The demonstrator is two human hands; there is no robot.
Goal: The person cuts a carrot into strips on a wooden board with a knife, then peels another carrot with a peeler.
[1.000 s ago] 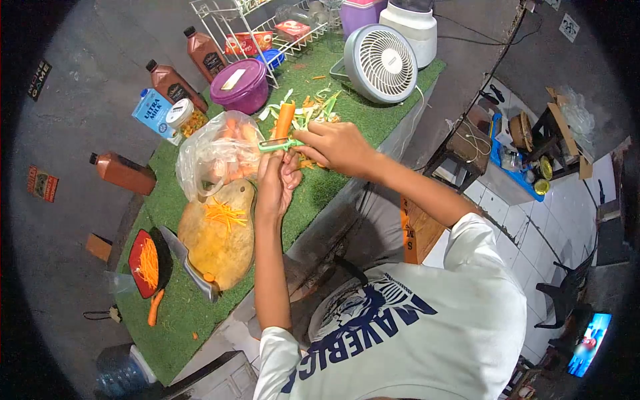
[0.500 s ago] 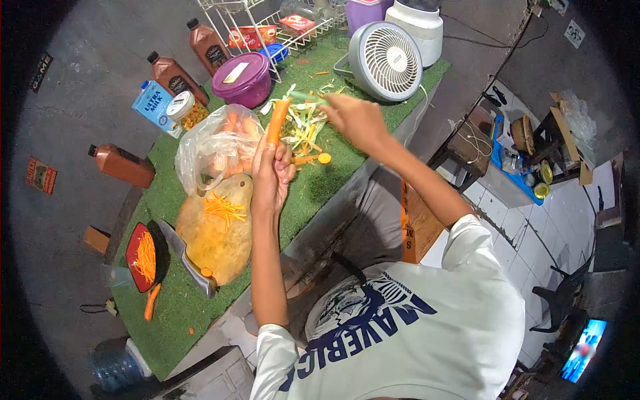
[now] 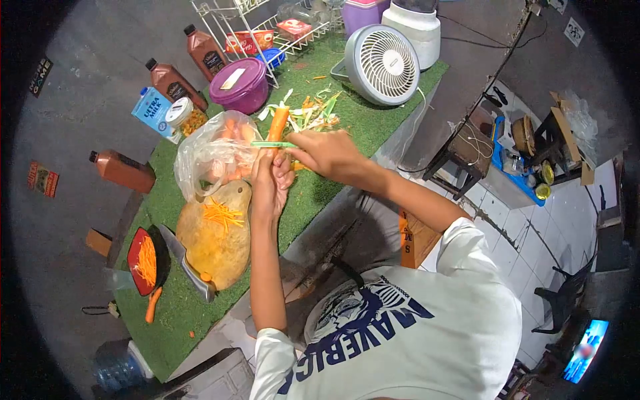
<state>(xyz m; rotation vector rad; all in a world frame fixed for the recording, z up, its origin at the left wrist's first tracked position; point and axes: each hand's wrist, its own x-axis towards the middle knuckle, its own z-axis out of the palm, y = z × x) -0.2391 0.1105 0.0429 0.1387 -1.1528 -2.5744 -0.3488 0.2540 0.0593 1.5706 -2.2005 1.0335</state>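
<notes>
My left hand point(image 3: 273, 179) is closed round the lower end of a carrot point(image 3: 279, 120), which points up and away from me. In my right hand point(image 3: 328, 153) is a green peeler point(image 3: 267, 144), lying across the carrot just above my left fingers. Peelings point(image 3: 320, 115) lie on the green mat behind my hands. To the left of the carrot sits a clear plastic bag point(image 3: 193, 152) with carrots in it. Nearer me, a wooden cutting board point(image 3: 217, 257) bears thin carrot strips point(image 3: 222, 213). A knife point(image 3: 185, 263) rests along the board's left edge.
A dark red bowl point(image 3: 135, 279) of shredded carrot and a small carrot point(image 3: 153, 305) lie at the left. Behind stand a purple tub point(image 3: 239, 87), brown bottles point(image 3: 175, 83), a milk carton point(image 3: 152, 112), a wire rack point(image 3: 300, 41) and a fan point(image 3: 383, 65).
My right hand has come down and left from the carrot's upper end, bringing the peeler across its lower part. My left hand still grips the carrot in nearly the same place.
</notes>
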